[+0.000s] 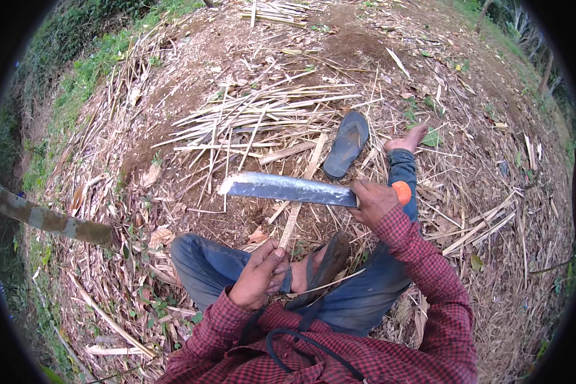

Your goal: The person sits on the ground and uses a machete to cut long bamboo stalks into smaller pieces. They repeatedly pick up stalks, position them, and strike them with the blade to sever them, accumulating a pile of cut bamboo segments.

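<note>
Head view: right hand (pixel 372 201) clenches the machete (pixel 288 188) (orange handle), blade level over the lap, while left hand (pixel 257 276) grasps a bamboo strip (pixel 299 205) standing beneath it.

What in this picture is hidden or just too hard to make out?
- Knife handle: head view, mostly hidden inside the right hand; only its orange end shows.
- Bamboo strip: its near end is covered by the left hand, and the blade crosses its middle.
- Mottled pole: cut off by the dark left rim.
- Foot in the near sandal: mostly hidden by that hand.
</note>
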Tool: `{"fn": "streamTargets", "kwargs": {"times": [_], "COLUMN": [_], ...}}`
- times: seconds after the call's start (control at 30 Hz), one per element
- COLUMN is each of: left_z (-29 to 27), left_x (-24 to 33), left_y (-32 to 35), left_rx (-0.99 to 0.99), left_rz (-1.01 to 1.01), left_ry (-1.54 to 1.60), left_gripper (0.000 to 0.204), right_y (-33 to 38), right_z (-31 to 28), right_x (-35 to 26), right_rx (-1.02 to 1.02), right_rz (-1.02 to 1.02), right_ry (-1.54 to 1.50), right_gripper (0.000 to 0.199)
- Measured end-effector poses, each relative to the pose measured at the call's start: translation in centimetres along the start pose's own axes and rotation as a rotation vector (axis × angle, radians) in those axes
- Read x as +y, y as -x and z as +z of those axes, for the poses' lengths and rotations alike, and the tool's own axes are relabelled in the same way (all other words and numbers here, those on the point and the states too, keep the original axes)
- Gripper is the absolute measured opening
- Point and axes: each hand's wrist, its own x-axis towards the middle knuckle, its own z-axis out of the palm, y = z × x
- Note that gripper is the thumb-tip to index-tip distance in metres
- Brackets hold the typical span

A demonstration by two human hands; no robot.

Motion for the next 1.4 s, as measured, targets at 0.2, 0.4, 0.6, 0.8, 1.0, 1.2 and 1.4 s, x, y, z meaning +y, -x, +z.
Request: {"fn": "streamTargets", "kwargs": {"times": [0.2,0.4,0.6,0.8,1.0,1.2,1.4], "left_z": [0.4,1.1,1.3,-0.8,-4.5,-3.5,-2.9], "left_x": [-1.1,0.0,-0.1,-0.8,-2.2,-2.8,-2.9], "left_y": [0.7,0.1,0.0,6.2,1.4,-4.4,-2.1], "left_rx": [-0.076,-0.037,-0.079,-0.118,0.173,0.315,0.406], "left_rz": [0.064,0.040,0.016,-0.039,0.065,0.520,0.527], "left_ry": [0.006,0.013,0.061,-0.038,-0.309,-0.724,-0.872], "left_gripper": [0.012,0.012,0.011,0.011,0.023,0.026,0.030], "right_y": [-0.9,0.1,-0.5,-0.7,1.8,3.5,1.8], "right_z": [-1.7,-1.8,0.6,-0.8,-4.6,-1.7,1.7], "right_x": [4.0,1.4,5.5,14.0,9.8,0.4,-0.4], "right_rx": [0.059,0.070,0.153,-0.056,0.037,0.005,-0.011], "right_rz": [0.068,-0.078,-0.046,0.723,0.549,0.038,0.056], "right_ry": [0.028,0.029,0.034,0.154,0.057,0.073,-0.022], "right_gripper": [0.034,0.041,0.034,0.037,0.039,0.040,0.037]}}
